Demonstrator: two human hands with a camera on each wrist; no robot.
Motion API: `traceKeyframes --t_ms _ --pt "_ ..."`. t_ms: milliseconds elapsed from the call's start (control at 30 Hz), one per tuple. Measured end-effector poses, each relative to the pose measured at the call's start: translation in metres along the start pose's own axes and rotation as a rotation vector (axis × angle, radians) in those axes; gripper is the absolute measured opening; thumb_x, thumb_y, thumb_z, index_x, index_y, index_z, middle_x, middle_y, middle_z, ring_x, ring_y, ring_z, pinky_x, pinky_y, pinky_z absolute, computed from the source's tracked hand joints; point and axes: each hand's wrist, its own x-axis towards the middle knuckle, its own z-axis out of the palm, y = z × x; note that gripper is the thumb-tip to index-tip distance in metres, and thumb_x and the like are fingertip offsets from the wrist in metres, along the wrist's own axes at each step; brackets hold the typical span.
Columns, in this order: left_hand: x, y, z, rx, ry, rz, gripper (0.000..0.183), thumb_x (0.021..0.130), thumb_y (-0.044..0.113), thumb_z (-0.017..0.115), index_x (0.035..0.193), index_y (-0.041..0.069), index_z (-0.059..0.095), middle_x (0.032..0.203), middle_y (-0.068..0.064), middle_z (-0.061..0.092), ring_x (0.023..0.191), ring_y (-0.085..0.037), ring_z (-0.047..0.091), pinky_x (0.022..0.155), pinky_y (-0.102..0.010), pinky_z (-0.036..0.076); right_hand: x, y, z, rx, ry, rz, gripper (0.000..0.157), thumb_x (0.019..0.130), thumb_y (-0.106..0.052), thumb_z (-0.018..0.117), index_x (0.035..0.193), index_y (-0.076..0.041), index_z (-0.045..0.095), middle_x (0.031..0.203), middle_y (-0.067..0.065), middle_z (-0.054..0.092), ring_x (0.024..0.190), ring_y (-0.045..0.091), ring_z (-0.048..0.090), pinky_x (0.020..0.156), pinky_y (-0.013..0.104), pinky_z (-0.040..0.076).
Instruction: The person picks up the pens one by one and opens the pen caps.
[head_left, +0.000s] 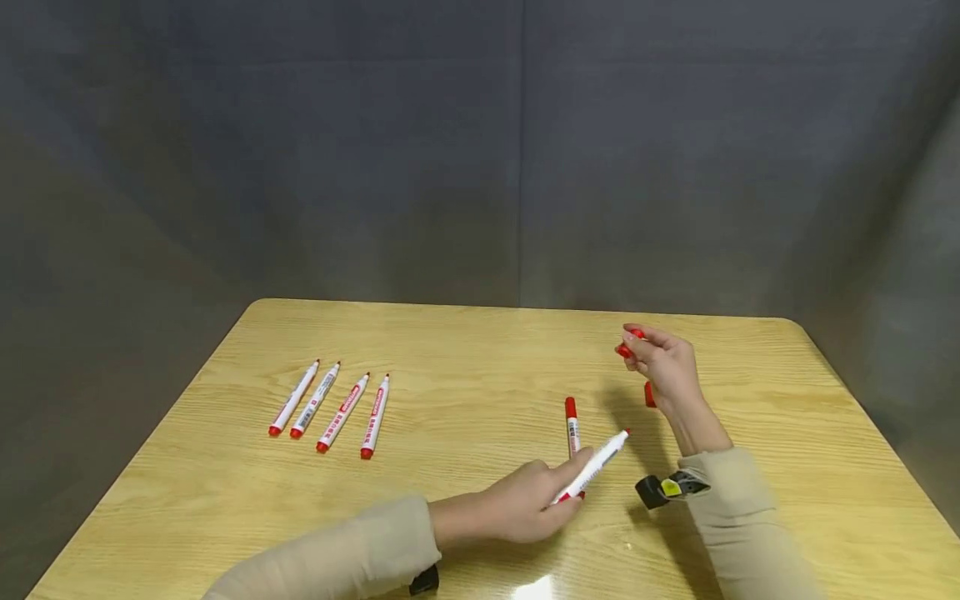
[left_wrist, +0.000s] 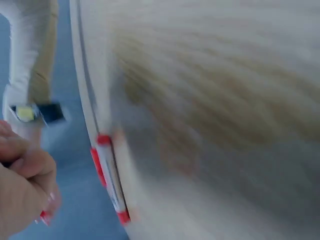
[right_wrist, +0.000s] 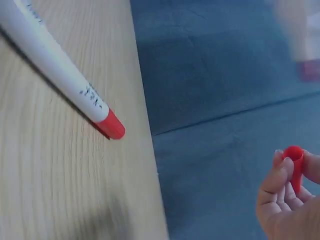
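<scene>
My left hand (head_left: 525, 500) grips a white marker (head_left: 600, 462) with a red end. Its bare red tip points up and right. A red marker cap (right_wrist: 296, 167) is pinched between the thumb and fingers of my right hand (head_left: 666, 367), raised above the far right part of the table. In the right wrist view the cap's hollow end faces up. Close beyond the left hand lies a capped marker (head_left: 573, 433), its red cap pointing away and its lower part partly hidden by that hand. The left wrist view is blurred.
On the left of the wooden table (head_left: 465, 375) lie several uncapped white markers (head_left: 343, 412) in a slanted row, tips away. Another red piece (head_left: 649, 394) lies partly behind the right wrist. A dark grey curtain (head_left: 375, 167) hangs beyond the table's far edge.
</scene>
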Motion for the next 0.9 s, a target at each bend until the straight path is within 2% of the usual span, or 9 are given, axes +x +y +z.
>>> traceKeyframes --t_ms 133,233,300,567,767,900 --pt "-0.004 -0.007 -0.006 -0.055 0.041 -0.039 0.059 0.091 0.009 0.044 0.143 -0.002 0.02 0.047 0.011 0.029 0.034 0.004 0.022 0.031 -0.012 0.026 -0.004 -0.008 -0.01 -0.13 -0.073 -0.025 0.012 0.088 -0.006 0.059 0.099 -0.008 0.064 0.073 -0.003 0.065 0.061 0.007 0.057 0.057 0.018 0.047" --pt "-0.006 -0.011 -0.01 -0.07 0.072 -0.062 0.059 0.091 0.01 0.044 0.144 -0.001 0.019 0.047 0.011 0.029 0.034 0.003 0.023 0.032 -0.013 0.027 -0.006 -0.008 -0.013 -0.216 -0.089 -0.04 0.024 0.088 -0.01 0.059 0.109 0.001 0.058 0.074 -0.005 0.064 0.061 0.007 0.056 0.059 0.019 0.048" --pt "-0.007 -0.014 -0.012 -0.064 0.094 -0.071 0.059 0.092 0.012 0.045 0.144 -0.001 0.02 0.047 0.01 0.031 0.034 0.003 0.025 0.032 -0.013 0.028 -0.008 -0.009 -0.016 -0.238 -0.096 -0.034 0.027 0.088 -0.012 0.06 0.112 0.001 0.057 0.074 -0.005 0.064 0.061 0.008 0.056 0.06 0.02 0.048" --pt "-0.018 -0.024 -0.025 -0.035 0.22 -0.095 0.058 0.092 0.013 0.048 0.143 0.0 0.022 0.05 0.008 0.035 0.036 0.003 0.027 0.034 -0.015 0.029 -0.017 -0.013 -0.021 -0.108 -0.149 -0.023 0.01 0.087 -0.014 0.061 0.097 -0.016 0.065 0.075 0.0 0.064 0.062 0.009 0.056 0.059 0.019 0.048" --pt "-0.028 -0.033 -0.036 -0.083 0.304 -0.106 0.058 0.093 0.009 0.047 0.143 0.0 0.02 0.047 0.008 0.035 0.034 0.003 0.025 0.032 -0.016 0.026 -0.021 -0.016 -0.022 -0.115 -0.156 -0.032 0.01 0.088 -0.014 0.061 0.095 -0.019 0.065 0.075 -0.001 0.063 0.061 0.009 0.056 0.059 0.019 0.049" --pt "-0.037 -0.039 -0.042 -0.076 0.343 -0.109 0.057 0.094 0.011 0.047 0.144 0.001 0.021 0.048 0.009 0.033 0.036 0.003 0.025 0.034 -0.017 0.026 -0.022 -0.016 -0.022 -0.122 -0.144 -0.03 0.011 0.087 -0.014 0.061 0.095 -0.02 0.066 0.076 -0.001 0.063 0.062 0.01 0.056 0.061 0.02 0.049"
